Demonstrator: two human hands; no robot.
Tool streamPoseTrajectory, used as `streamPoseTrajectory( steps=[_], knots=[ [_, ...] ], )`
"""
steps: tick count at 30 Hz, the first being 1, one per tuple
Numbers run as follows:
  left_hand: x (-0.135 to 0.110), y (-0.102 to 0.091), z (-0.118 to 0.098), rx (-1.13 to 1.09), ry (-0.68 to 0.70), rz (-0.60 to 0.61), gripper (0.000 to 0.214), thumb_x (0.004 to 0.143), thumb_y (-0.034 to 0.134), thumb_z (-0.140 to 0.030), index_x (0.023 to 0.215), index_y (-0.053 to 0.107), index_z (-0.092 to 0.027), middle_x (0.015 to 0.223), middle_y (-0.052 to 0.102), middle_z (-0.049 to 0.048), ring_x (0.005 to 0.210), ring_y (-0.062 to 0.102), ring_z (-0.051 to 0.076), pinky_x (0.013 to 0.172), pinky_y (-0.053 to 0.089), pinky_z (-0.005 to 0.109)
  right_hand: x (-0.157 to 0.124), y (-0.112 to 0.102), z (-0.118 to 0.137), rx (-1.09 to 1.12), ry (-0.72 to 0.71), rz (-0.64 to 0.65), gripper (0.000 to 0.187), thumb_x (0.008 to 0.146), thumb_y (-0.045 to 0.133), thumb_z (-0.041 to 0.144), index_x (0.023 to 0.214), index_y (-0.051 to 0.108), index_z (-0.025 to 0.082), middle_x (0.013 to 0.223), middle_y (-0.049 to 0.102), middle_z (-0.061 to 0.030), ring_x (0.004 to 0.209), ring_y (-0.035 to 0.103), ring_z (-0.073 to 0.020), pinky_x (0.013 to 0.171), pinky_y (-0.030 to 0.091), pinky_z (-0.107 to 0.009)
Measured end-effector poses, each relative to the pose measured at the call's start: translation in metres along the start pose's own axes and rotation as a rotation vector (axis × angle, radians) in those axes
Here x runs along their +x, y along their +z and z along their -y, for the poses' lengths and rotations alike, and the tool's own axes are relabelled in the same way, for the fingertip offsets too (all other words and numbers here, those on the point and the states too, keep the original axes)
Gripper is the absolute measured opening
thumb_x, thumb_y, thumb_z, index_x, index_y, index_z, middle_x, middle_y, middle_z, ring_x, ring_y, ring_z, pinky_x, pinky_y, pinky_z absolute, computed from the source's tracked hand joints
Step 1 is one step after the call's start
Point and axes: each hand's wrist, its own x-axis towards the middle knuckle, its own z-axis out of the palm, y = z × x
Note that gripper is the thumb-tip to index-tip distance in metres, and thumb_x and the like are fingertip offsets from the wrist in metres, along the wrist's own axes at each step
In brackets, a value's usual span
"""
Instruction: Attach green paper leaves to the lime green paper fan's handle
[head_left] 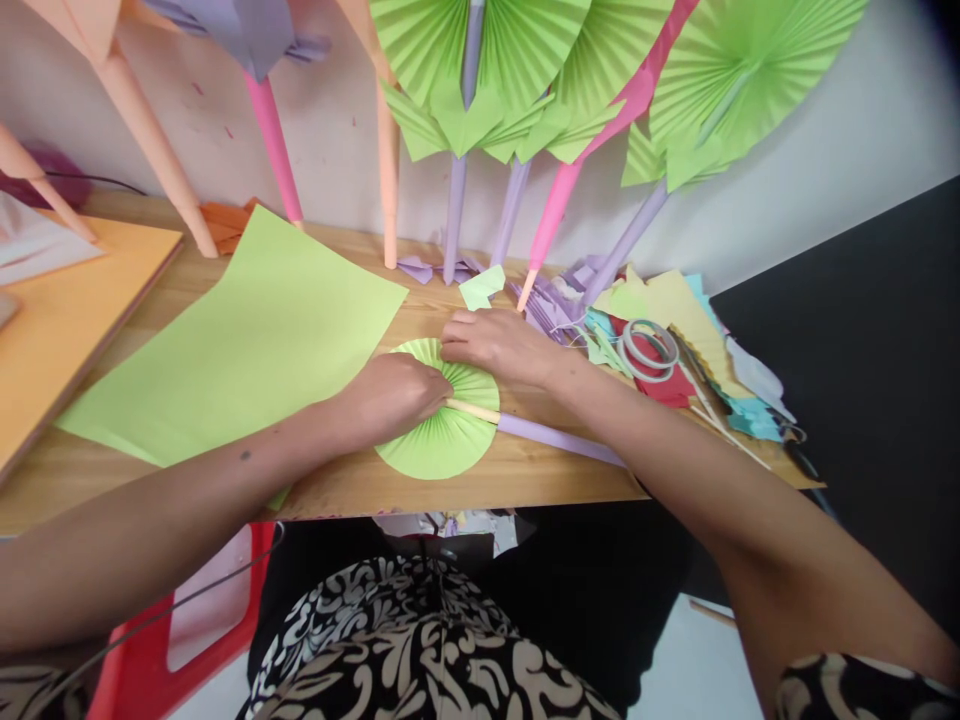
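A round pleated green paper fan [442, 440] lies on the wooden table [525, 475] near its front edge. A lilac paper stick [555, 438] with a pale tip lies across the fan, pointing right. My left hand [394, 395] is closed, pinching the stick's pale tip at the fan's centre. My right hand [495, 345] rests on the fan's upper edge, fingers curled and pressing the pleats down.
A large green paper sheet [247, 345] lies left of the fan. Orange sheets [60, 320] sit at far left. Tape rolls [649, 350] and coloured paper scraps [697, 340] pile up at right. Finished fans on paper sticks [465, 120] lean against the wall. A red stool [150, 650] stands below.
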Motion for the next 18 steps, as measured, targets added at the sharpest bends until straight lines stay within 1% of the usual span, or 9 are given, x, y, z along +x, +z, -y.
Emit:
streamPoseTrajectory(
  steps=[5,9,12,14,16,18],
  knots=[
    [-0.001,0.002,0.002,0.024,0.027,-0.044,0.035,0.1,0.046,-0.021,0.071,0.067,-0.016,0.065,0.065,0.004,0.06,0.059,0.016,0.054,0.034,0.029,-0.001,0.0,0.0,-0.009,-0.003,0.003,0.033,0.108,0.033,0.016,0.1,0.065,0.021,0.098,0.065,-0.0047,0.094,0.052,-0.0199,0.067,0.032,-0.034],
    [0.0,0.003,0.003,0.05,0.022,-0.05,0.037,0.101,0.045,-0.022,0.07,0.065,-0.015,0.064,0.065,0.0044,0.06,0.059,0.016,0.054,0.031,0.029,-0.007,0.011,-0.005,0.0,0.016,-0.007,0.032,0.108,0.033,0.016,0.104,0.064,0.021,0.101,0.066,-0.0055,0.095,0.052,-0.0212,0.07,0.034,-0.034],
    [-0.001,0.001,0.004,0.041,0.021,-0.041,0.035,0.1,0.046,-0.021,0.072,0.066,-0.015,0.066,0.066,0.0046,0.061,0.06,0.016,0.055,0.031,0.028,-0.012,0.021,-0.013,-0.001,0.09,-0.016,0.033,0.108,0.031,0.017,0.108,0.064,0.019,0.1,0.067,-0.0069,0.095,0.053,-0.0221,0.071,0.035,-0.035],
    [-0.001,0.0,0.004,0.027,0.026,-0.035,0.034,0.1,0.047,-0.021,0.072,0.066,-0.016,0.067,0.068,0.0046,0.061,0.06,0.017,0.056,0.032,0.028,-0.017,0.024,-0.02,0.0,0.14,-0.004,0.032,0.107,0.032,0.016,0.108,0.065,0.018,0.102,0.067,-0.0083,0.096,0.053,-0.0225,0.073,0.037,-0.035],
    [-0.001,0.0,0.005,0.009,0.029,-0.026,0.033,0.1,0.048,-0.022,0.073,0.067,-0.016,0.069,0.069,0.0046,0.063,0.061,0.017,0.057,0.033,0.028,-0.024,0.023,-0.026,0.016,0.2,0.022,0.029,0.105,0.037,0.014,0.107,0.066,0.017,0.105,0.068,-0.0105,0.099,0.055,-0.0234,0.074,0.038,-0.035],
    [-0.001,-0.001,0.005,-0.009,0.02,-0.013,0.031,0.1,0.049,-0.022,0.076,0.068,-0.016,0.071,0.07,0.0048,0.065,0.062,0.017,0.058,0.034,0.027,-0.035,0.018,-0.027,0.053,0.298,0.04,0.026,0.102,0.042,0.014,0.103,0.068,0.015,0.105,0.068,-0.0122,0.101,0.056,-0.0244,0.074,0.039,-0.034]
  ],
)
